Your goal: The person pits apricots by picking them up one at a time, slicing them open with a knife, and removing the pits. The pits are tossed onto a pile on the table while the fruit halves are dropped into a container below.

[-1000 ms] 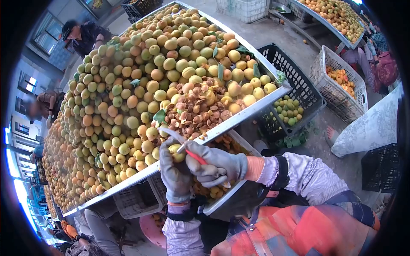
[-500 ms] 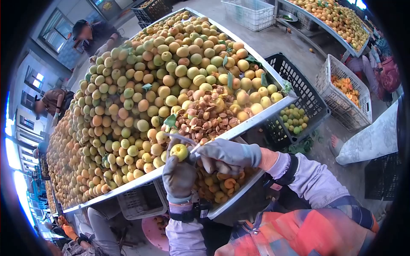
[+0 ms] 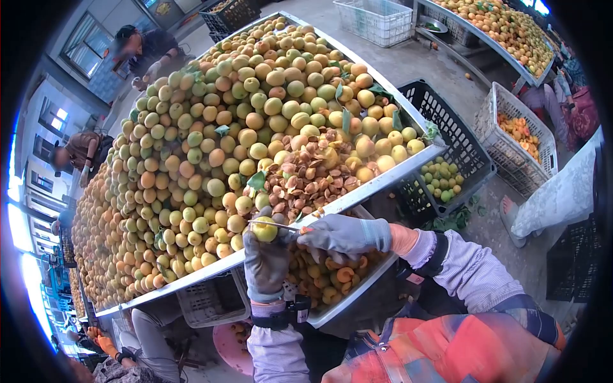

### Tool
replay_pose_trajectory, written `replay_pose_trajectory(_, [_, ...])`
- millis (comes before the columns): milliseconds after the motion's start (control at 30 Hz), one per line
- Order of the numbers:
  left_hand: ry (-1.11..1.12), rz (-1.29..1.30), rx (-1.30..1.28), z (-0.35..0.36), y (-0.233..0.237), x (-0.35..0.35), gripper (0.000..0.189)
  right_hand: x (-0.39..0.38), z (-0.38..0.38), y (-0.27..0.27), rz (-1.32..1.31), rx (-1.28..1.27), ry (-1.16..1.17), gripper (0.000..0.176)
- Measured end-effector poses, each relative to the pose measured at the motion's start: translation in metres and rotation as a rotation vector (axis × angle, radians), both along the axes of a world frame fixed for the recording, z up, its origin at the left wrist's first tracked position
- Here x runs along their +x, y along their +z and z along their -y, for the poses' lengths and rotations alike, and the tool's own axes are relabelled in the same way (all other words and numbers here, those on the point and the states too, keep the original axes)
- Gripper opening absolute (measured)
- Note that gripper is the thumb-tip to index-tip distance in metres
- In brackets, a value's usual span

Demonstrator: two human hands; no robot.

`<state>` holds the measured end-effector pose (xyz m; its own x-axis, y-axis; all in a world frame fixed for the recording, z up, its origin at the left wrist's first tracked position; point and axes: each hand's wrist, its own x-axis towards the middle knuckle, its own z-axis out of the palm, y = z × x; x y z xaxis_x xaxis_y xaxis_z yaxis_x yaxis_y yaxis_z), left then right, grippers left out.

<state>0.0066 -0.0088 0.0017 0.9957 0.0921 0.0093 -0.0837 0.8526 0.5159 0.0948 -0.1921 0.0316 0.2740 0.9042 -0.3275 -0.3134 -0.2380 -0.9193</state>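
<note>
My left hand (image 3: 267, 267), in a grey work glove, is closed around a yellow-green apricot (image 3: 264, 233) near the table's front rim. In my gloved right hand (image 3: 348, 235) is a small knife (image 3: 281, 225). Its thin blade lies across the top of the apricot, and a bit of orange shows by the fingers. Just beyond my hands, a pile of brown apricot pits (image 3: 306, 175) lies among whole apricots (image 3: 204, 153). Below my right hand, cut apricot halves (image 3: 329, 281) fill a container, partly hidden by that hand.
A white metal rim (image 3: 373, 189) edges the heaped table. To the right stand a black crate (image 3: 456, 153) with green fruit and a white crate (image 3: 504, 143) with orange halves. A pink basin (image 3: 231, 348) sits below. Other people work at the left and right.
The knife blade has come down from above the apricot to lie across it. My right hand has shifted slightly, and the apricot sits a little further left.
</note>
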Motion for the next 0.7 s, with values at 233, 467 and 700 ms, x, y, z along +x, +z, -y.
replay_pose_trajectory(233, [0.071,-0.022,-0.01,0.004,0.003,0.001,0.059,-0.009,-0.002,0.001,-0.017,0.075,-0.083,0.039])
replay_pose_trajectory(467, [-0.081,0.035,-0.013,0.0,-0.003,0.002,0.062,-0.012,-0.009,-0.017,0.183,0.063,-0.045,0.049])
replay_pose_trajectory(700, [0.088,-0.052,0.133,0.018,0.012,0.009,0.068,-0.02,-0.014,-0.019,0.049,0.069,-0.12,0.045])
